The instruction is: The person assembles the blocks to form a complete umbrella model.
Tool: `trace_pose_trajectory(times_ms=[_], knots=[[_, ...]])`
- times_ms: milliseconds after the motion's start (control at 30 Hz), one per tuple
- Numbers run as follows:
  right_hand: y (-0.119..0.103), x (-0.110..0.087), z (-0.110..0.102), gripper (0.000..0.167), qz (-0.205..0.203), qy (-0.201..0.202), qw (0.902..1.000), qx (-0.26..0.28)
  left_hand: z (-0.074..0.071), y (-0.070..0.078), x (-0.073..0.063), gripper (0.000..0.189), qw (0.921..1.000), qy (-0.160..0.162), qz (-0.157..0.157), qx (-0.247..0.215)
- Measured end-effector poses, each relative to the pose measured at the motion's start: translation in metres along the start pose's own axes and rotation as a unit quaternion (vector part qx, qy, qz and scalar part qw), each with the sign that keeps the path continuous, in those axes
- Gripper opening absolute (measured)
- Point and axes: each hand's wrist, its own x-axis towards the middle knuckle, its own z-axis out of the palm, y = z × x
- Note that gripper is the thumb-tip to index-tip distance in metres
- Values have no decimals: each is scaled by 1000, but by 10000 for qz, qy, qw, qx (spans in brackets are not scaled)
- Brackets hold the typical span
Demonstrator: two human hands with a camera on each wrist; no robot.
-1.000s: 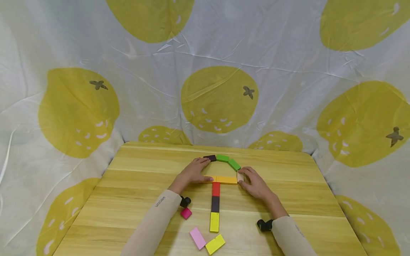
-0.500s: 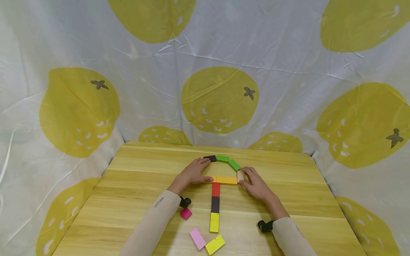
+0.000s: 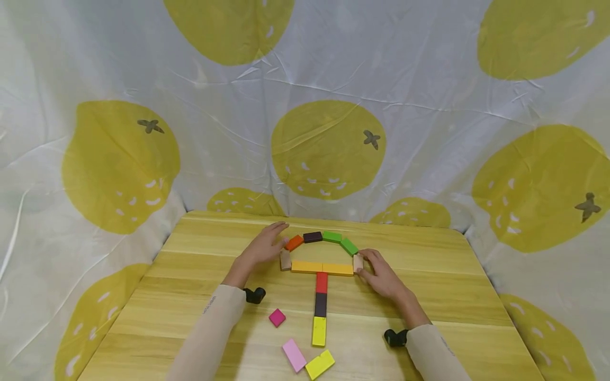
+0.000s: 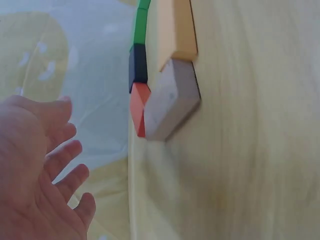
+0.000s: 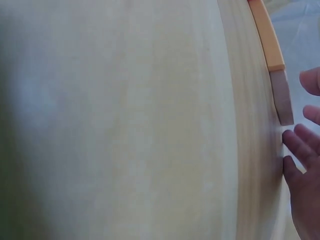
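My left hand [image 3: 263, 247], fingers extended and holding nothing, is just left of the orange-red block [image 3: 294, 243] and above the left plain wooden block [image 3: 286, 260]. The left wrist view shows that hand [image 4: 40, 160] apart from the wooden block [image 4: 172, 100]. On the other side my right hand [image 3: 381, 272] has its thumb and fingertips around the right plain wooden block [image 3: 358, 263]; in the right wrist view its fingers are spread beside this block [image 5: 282, 97]. A black block [image 3: 312, 237] and green blocks [image 3: 331, 236] complete the arch over two orange bars [image 3: 307, 266].
Below the bars runs a stem of red [image 3: 321, 282], black [image 3: 321, 305] and yellow [image 3: 319, 331] blocks. Loose blocks lie nearer the front: magenta [image 3: 277, 317], pink [image 3: 294, 355] and yellow [image 3: 320, 364]. A lemon-print cloth [image 3: 229, 132] hangs behind the wooden table [image 3: 167, 312].
My left hand has let go of the left side of the arch and moved left, uncovering the orange-red and left wooden blocks. The right hand has stayed almost in place.
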Motion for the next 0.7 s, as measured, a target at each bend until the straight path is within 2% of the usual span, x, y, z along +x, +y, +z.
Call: trace_pose_trajectory(times_ms=[167, 300, 700], knots=[[-5, -5, -2, 57, -44, 5, 10000, 10, 0, -11, -15, 60, 10000, 72, 8, 18], [-9, -12, -3, 60, -133, -8, 9998, -134, 4, -12, -32, 62, 9998, 141, -42, -102], [-33, -50, 2, 74, -584, -121, 9974, -403, 25, 7, -86, 69, 9988, 377, 21, -300]])
